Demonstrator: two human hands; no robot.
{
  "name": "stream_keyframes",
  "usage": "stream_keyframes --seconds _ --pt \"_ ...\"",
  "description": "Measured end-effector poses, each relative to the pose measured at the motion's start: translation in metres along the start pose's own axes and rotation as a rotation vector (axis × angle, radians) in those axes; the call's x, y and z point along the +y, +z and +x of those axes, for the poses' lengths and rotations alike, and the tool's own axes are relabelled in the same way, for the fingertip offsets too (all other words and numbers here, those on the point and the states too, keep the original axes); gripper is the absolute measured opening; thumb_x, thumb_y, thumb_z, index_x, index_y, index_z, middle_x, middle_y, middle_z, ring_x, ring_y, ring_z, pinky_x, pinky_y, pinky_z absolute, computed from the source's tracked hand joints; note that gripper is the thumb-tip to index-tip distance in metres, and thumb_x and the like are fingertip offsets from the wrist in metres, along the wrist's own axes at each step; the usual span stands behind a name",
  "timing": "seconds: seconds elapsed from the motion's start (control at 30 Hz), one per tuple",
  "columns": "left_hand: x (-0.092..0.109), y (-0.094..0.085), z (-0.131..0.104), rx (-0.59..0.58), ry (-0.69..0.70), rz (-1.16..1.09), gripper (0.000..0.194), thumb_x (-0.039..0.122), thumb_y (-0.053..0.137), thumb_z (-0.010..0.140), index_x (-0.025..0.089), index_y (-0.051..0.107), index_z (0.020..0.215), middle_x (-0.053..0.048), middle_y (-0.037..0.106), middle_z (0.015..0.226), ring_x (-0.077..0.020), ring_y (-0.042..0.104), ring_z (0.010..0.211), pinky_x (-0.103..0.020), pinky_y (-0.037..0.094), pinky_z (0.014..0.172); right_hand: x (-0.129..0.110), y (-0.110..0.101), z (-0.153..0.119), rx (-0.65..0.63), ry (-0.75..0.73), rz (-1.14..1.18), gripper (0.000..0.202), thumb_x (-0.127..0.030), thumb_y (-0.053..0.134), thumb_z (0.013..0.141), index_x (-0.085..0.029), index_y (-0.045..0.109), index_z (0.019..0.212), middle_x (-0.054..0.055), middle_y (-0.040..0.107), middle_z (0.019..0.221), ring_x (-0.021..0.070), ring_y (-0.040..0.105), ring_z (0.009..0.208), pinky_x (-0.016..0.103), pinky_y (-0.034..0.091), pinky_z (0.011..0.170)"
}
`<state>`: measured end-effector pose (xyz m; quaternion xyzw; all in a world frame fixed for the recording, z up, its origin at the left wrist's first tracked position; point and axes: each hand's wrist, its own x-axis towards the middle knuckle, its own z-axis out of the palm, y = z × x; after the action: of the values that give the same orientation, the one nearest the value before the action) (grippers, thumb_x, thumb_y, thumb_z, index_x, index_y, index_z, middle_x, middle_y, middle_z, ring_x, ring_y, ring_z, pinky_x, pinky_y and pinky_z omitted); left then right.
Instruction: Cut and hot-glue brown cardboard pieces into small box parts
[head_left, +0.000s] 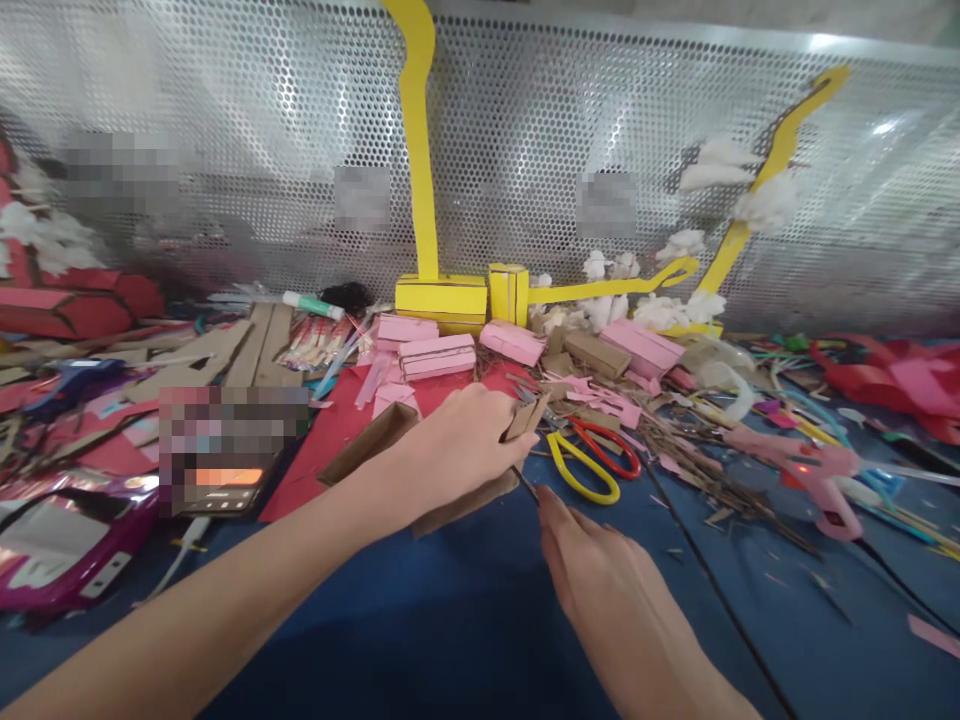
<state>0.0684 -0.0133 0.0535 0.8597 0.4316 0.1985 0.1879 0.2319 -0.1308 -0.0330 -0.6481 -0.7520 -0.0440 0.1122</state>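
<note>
My left hand [459,438] is closed on a piece of brown cardboard [466,503], pressing it near the table's middle. A small cardboard flap [527,414] stands up by its fingertips, and a folded cardboard part [373,440] shows left of the hand. In a pinch, my right hand [592,565] grips a thin dark tool [526,484] whose tip meets the cardboard beside my left fingers. Its exact kind cannot be made out. Just beyond lie scissors with yellow handles [581,470] and another pair with red handles [611,448]. Red paper [311,460] lies under the cardboard.
A pink glue gun [806,465] rests at right with its cord trailing. Several pink boxes [439,357] and yellow paper shapes [441,298] stand before a perforated metal panel [502,130]. A phone [240,475] and purple case [82,550] are at left.
</note>
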Motion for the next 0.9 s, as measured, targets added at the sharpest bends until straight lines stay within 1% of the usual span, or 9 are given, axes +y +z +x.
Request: stream_keyframes --seconds 0.07,0.13,0.2,0.27,0.37,0.47,0.63,0.8,0.9 --pt "0.001 0.0 0.0 -0.001 0.003 0.034 0.042 0.044 0.066 0.088 0.021 0.05 0.057 -0.002 0.05 0.055 -0.0197 0.056 0.056 -0.03 0.035 0.055 -0.005 -0.008 0.005 -0.056 0.028 -0.036 0.041 -0.015 0.042 0.101 -0.011 0.061 0.137 0.011 0.081 0.087 0.0279 0.079 0.067 0.031 0.055 0.054" --pt "0.001 0.0 0.001 -0.012 0.013 0.066 0.043 0.046 0.065 0.089 0.021 0.05 0.058 -0.002 0.05 0.055 -0.0189 0.055 0.055 -0.03 0.035 0.056 -0.014 -0.018 0.012 -0.148 0.073 -0.083 0.039 -0.013 0.046 0.099 -0.012 0.063 0.135 0.011 0.08 0.082 0.0283 0.079 0.066 0.03 0.051 0.049" --pt "0.002 -0.001 0.001 -0.01 0.02 0.088 0.043 0.047 0.064 0.09 0.02 0.051 0.059 -0.002 0.051 0.055 -0.0171 0.053 0.053 -0.03 0.034 0.055 -0.024 -0.028 0.019 -0.264 0.125 -0.13 0.039 -0.006 0.049 0.095 -0.013 0.065 0.13 0.01 0.079 0.075 0.0287 0.079 0.066 0.028 0.048 0.046" --pt "0.004 -0.003 0.0 -0.018 0.03 0.104 0.041 0.046 0.063 0.091 0.019 0.053 0.06 -0.002 0.053 0.057 -0.0156 0.052 0.051 -0.029 0.034 0.054 -0.033 -0.034 0.024 -0.33 0.156 -0.152 0.039 -0.001 0.05 0.091 -0.013 0.066 0.125 0.01 0.077 0.072 0.028 0.079 0.067 0.026 0.046 0.046" --pt "0.008 -0.007 -0.001 -0.041 0.017 0.126 0.036 0.041 0.062 0.091 0.018 0.058 0.063 -0.002 0.056 0.058 -0.0146 0.051 0.051 -0.028 0.034 0.053 -0.042 -0.036 0.027 -0.314 0.175 -0.171 0.04 0.005 0.053 0.087 -0.01 0.064 0.123 0.01 0.076 0.075 0.0251 0.079 0.068 0.024 0.047 0.049" --pt "0.012 -0.011 -0.003 -0.057 -0.023 0.145 0.033 0.039 0.062 0.092 0.017 0.062 0.067 -0.001 0.056 0.057 -0.0144 0.051 0.05 -0.028 0.034 0.052 -0.044 -0.033 0.026 -0.298 0.192 -0.166 0.04 0.003 0.052 0.09 -0.01 0.062 0.126 0.011 0.077 0.08 0.0245 0.079 0.069 0.024 0.051 0.053" --pt "0.011 -0.01 -0.003 -0.072 0.002 0.135 0.034 0.039 0.06 0.093 0.016 0.064 0.067 0.0 0.054 0.052 -0.0139 0.049 0.048 -0.028 0.035 0.052 -0.042 -0.034 0.021 -0.365 0.226 -0.14 0.042 0.001 0.047 0.094 -0.013 0.062 0.131 0.012 0.078 0.087 0.0292 0.079 0.076 0.03 0.055 0.057" --pt "0.011 -0.007 -0.004 -0.038 -0.004 0.142 0.035 0.04 0.061 0.092 0.017 0.065 0.066 -0.001 0.054 0.054 -0.0162 0.053 0.051 -0.029 0.036 0.054 -0.044 -0.037 0.018 -0.426 0.271 -0.099 0.043 0.0 0.047 0.095 -0.011 0.06 0.135 0.013 0.079 0.091 0.0292 0.08 0.081 0.029 0.054 0.059" --pt "0.012 -0.009 -0.005 -0.036 -0.001 0.146 0.035 0.04 0.06 0.091 0.018 0.063 0.064 -0.002 0.054 0.054 -0.0164 0.053 0.052 -0.029 0.036 0.055 -0.045 -0.036 0.02 -0.422 0.289 -0.076 0.046 0.0 0.046 0.096 -0.011 0.057 0.139 0.013 0.079 0.088 0.0292 0.08 0.081 0.03 0.054 0.06"
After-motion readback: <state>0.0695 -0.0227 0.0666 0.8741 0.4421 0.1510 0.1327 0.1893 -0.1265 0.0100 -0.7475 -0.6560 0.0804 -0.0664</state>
